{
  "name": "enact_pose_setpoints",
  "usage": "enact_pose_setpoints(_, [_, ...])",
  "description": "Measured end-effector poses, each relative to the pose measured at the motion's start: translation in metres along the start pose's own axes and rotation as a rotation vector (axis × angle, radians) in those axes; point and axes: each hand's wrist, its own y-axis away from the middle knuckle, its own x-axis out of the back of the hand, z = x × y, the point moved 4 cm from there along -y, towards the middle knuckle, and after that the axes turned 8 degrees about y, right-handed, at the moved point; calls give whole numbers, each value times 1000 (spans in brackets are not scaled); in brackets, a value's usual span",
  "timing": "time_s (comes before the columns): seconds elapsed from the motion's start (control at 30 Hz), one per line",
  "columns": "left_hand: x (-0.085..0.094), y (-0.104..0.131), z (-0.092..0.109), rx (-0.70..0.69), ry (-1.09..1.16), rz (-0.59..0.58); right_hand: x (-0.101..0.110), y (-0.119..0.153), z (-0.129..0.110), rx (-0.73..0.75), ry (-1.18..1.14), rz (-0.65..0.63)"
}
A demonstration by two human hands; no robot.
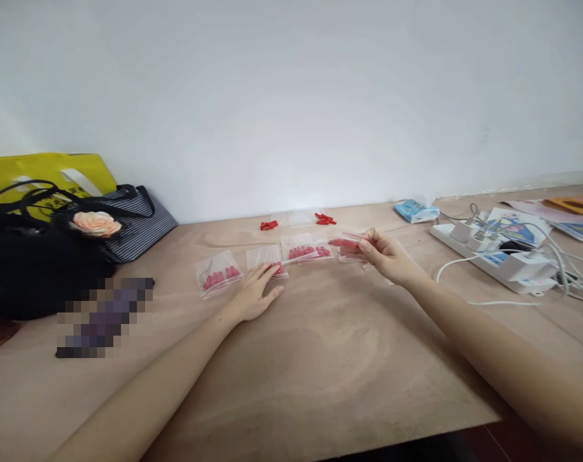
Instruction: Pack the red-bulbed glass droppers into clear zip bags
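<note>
My left hand (253,295) lies with its fingers stretched out over a small clear zip bag (259,255) of red pieces, partly covering it. Between the thumb and fingers of my right hand (386,255) is pinched another clear bag with red pieces (345,243), held tilted just above the table. A bag of red pieces (219,273) rests left of my left hand. Between the hands, overlapping bags (302,251) hold several more. Further back lie two loose piles of small red pieces, one on the left (269,225) and one on the right (325,219).
At right stands a white power strip (494,260) with chargers and tangled cables. Behind it are a blue packet (415,210) and printed papers (517,226). A striped bag (140,224), a black bag (36,276) and a yellow bag (45,168) crowd the left. A pixelated object (106,317) lies before them.
</note>
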Motion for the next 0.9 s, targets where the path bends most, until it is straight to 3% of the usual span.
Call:
enact_pose_setpoints(0.17, [7, 21, 13, -20, 25, 15, -40, -45, 14, 184, 252, 46])
enact_pose_setpoints(0.3, [12, 37, 27, -168, 101, 21, -93, -78, 33, 224, 647, -74])
enact_pose_setpoints(0.4, [13, 41, 33, -226, 139, 4, -123, -87, 35, 240, 756, -140])
enact_pose_setpoints(0.5, [14, 40, 36, -231, 159, -9, -137, -86, 29, 257, 827, -175])
enact_pose_setpoints(0.6, [14, 40, 41, -233, 187, -40, -135, -76, 20, 292, 986, -183])
enact_pose_setpoints(0.7, [13, 39, 47, -228, 210, -59, -119, -55, 13, 343, 1083, -140])
enact_pose_setpoints(0.8, [8, 34, 56, -242, 226, -49, -93, -25, 7, 386, 937, -87])
enact_pose_setpoints(0.9, [-3, 22, 68, -289, 244, -60, -72, 8, 2, 450, 731, -184])
